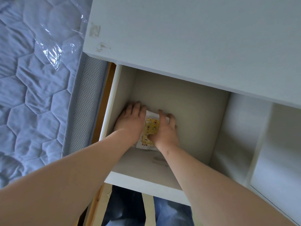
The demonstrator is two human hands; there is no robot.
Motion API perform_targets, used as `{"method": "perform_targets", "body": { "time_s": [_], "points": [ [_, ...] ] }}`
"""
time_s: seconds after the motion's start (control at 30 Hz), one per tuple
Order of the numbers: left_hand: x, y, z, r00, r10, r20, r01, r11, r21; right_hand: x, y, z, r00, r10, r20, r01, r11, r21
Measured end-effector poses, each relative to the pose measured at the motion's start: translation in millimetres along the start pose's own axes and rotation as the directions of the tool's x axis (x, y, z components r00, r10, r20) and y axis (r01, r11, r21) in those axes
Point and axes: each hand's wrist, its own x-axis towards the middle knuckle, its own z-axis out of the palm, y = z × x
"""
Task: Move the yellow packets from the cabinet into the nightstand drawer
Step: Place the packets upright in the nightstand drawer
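yellow packets [151, 128] in drawer [192, 115]; left hand [130, 122], right hand [166, 131] on them

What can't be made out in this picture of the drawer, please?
Head view:
- Number of yellow packets: the left hand and right hand cover most of them.
- Whether the right hand's grip closes on them or only presses: its curled fingers hide the edge.
- The small pale object on the drawer floor: blurred.
- Packet print: too small to read.
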Motion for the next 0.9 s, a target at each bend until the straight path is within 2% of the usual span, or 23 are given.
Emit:
{"method": "perform_targets", "body": {
  "time_s": [0.13, 0.3, 0.43, 0.53, 0.7, 0.9],
  "points": [
    [-12, 0, -14, 0.997, -0.024, 0.068, 0.034, 0.989, -0.145, -14, -6, -20, 0.999, 0.022, 0.034, -0.021, 0.998, -0.051],
    [-39, -2, -30, 0.998, -0.063, -0.025, 0.052, 0.951, -0.305, -38, -14, -47, 0.999, -0.031, 0.026, 0.03, 0.999, 0.035],
    [-68, 1, -48, 0.993, -0.099, -0.07, 0.061, 0.907, -0.418, -64, -19, -69, 0.992, -0.121, 0.028, 0.12, 0.993, 0.013],
    [-101, 7, -70, 0.98, -0.169, -0.104, 0.078, 0.811, -0.58, -93, -27, -88, 0.987, -0.153, 0.04, 0.152, 0.988, 0.022],
    [-169, 6, -98, 0.929, -0.335, -0.16, 0.064, 0.57, -0.819, -153, -58, -114, 0.956, -0.292, 0.036, 0.293, 0.956, -0.007],
    [-273, -36, -102, 0.768, -0.621, -0.157, 0.014, 0.262, -0.965, -236, -134, -110, 0.871, -0.474, 0.129, 0.484, 0.873, -0.06]
  ]
}}
